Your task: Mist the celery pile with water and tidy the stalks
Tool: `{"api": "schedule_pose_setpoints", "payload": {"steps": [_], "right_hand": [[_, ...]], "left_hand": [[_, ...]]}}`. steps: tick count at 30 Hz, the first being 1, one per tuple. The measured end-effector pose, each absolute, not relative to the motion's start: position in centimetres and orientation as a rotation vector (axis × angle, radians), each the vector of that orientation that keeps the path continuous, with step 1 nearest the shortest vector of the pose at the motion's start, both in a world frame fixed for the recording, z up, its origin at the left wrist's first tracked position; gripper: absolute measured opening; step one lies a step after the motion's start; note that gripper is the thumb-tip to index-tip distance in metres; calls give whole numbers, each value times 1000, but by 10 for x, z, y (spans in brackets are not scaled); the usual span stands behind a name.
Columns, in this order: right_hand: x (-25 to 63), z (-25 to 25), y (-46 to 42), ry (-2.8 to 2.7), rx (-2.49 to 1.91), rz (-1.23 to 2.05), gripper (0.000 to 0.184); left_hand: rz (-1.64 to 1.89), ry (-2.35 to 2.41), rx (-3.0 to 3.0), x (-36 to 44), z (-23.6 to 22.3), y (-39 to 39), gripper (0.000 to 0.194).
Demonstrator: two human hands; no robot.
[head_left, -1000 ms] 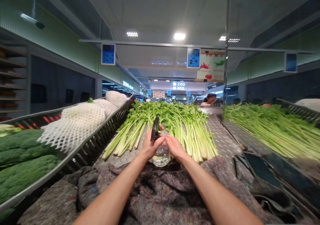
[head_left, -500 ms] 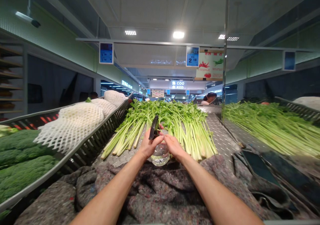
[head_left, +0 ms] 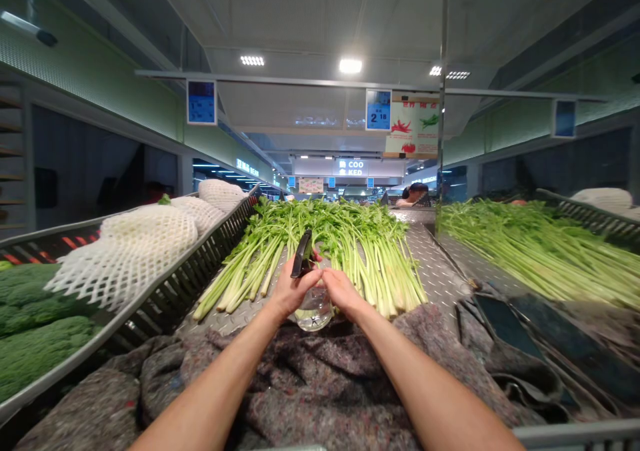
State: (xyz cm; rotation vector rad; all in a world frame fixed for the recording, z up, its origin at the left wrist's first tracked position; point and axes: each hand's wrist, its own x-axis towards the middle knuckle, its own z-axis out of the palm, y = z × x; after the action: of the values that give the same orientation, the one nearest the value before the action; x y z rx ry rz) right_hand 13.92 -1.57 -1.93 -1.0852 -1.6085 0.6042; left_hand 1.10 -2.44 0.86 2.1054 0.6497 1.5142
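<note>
Across the back and middle of the metal shelf [head_left: 440, 271] spreads a broad layer of celery [head_left: 385, 271], leaves toward the far edge, pale butts toward the near one, doubled in the mirror [head_left: 540, 251] along the right edge. A crumpled grey cloth [head_left: 320, 377] hides the near edge, and by the left edge stands a black crate [head_left: 185, 271] with broccoli [head_left: 45, 351], cut off at the side, and white foam nets [head_left: 135, 237]. Toward the near edge, just short of the celery butts, a clear bottle [head_left: 314, 311] sits between the hands. The left hand [head_left: 290, 291] is closed round its upper part, thumb across the near side; the right hand [head_left: 345, 291] lies along the other side, fingers bent, their ends by the left thumb. Most left fingers are hidden behind the bottle, and whether the right ones grip it or merely touch it I cannot tell. Above the hands rises the black spray head [head_left: 301, 254]; a few fingertips [head_left: 317, 256] show beside it, too covered to assign to either hand. The bottle's rounded lower end shows below; whether it touches the cloth is hard to make out.
</note>
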Motion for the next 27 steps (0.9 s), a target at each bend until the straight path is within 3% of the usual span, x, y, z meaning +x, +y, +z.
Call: {"api": "schedule_pose_setpoints", "payload": {"steps": [27], "right_hand": [[134, -18, -26, -1572, -1118, 828, 27]], "left_hand": [[1759, 1010, 2085, 1, 13, -18, 31]]}}
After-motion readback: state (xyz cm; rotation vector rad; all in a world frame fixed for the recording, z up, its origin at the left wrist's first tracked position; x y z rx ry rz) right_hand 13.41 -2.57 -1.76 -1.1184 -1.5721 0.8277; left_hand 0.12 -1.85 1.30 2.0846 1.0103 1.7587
